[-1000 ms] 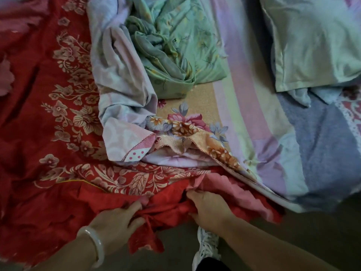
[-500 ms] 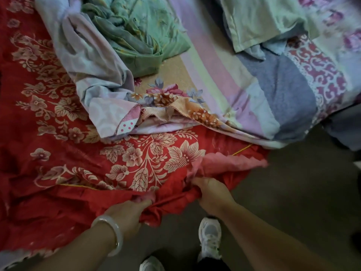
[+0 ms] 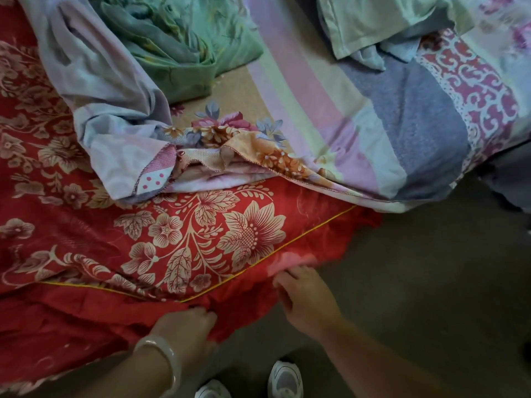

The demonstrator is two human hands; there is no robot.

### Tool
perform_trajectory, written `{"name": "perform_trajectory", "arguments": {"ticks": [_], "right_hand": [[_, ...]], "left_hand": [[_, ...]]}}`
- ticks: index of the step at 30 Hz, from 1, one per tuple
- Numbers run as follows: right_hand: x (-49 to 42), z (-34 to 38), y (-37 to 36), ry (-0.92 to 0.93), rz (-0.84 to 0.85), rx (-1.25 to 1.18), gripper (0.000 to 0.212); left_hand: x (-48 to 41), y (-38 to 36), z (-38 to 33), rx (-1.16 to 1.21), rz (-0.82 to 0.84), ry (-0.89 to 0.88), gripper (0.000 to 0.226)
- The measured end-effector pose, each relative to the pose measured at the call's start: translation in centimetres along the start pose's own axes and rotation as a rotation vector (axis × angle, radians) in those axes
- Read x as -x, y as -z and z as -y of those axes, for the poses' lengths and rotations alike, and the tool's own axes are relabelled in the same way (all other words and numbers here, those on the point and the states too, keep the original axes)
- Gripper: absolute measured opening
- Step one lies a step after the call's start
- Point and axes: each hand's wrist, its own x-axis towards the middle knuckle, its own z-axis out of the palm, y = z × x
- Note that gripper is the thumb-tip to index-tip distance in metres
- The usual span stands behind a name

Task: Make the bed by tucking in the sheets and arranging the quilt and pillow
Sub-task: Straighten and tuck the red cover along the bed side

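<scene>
1. The left hand (image 3: 184, 326), a pale bangle (image 3: 161, 354) on its wrist, has its fingers curled into the plain red frill (image 3: 86, 317) of the red floral sheet (image 3: 172, 239) and grips it.
2. The right hand (image 3: 307, 300) is just to the right of the left fingers. Its fingers are curled round the same frill's edge, where a blurred pink underside turns up at the fingertips.
3. The yellow piping (image 3: 287, 245) runs just beyond both sets of fingers, between the frill and the flower print.
4. Further beyond the fingers, a crumpled lilac cloth (image 3: 100, 81) lies on the red sheet, touching an orange floral cloth (image 3: 258, 150).
5. A bunched green quilt (image 3: 178, 38) lies far beyond the left fingers, beside the lilac cloth.
6. A striped sheet (image 3: 316, 96) spreads beyond the right fingers. A pale green pillow (image 3: 388, 21) rests on its far end.
7. Behind the fingers, towards the person, two white sneakers (image 3: 284, 380) stand on the floor (image 3: 431, 282).
</scene>
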Motion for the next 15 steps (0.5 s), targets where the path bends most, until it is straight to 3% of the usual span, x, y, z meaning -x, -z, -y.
{"name": "perform_trajectory", "arguments": {"ticks": [1,3,6,9,12,15], "right_hand": [[0.2,-0.4,0.4,0.062,-0.162,0.024,0.008],[0.3,-1.4,1.1,0.079,-0.324,0.093,0.020],[-0.8,-3.3,2.6,-0.091,-0.395,0.162,0.038],[-2.5,-5.2,2.7,-0.322,-0.185,0.056,0.053],[-2.5,-5.8,1.8,-0.355,0.095,-0.053,0.075],[-1.9,-6.3,2.8,-0.316,0.187,-0.007,0.041]], "left_hand": [[-0.1,0.1,-0.2,0.012,-0.150,-0.080,0.041],[-0.7,1.1,-0.7,0.003,-0.431,-0.227,0.047],[-2.6,3.6,-1.0,0.043,-0.598,-0.218,0.061],[-4.0,4.8,-0.5,0.031,-0.467,-0.110,0.057],[-4.8,3.3,-0.1,-0.143,-0.118,0.006,0.056],[-4.9,3.0,0.2,-0.081,0.022,0.092,0.057]]}}
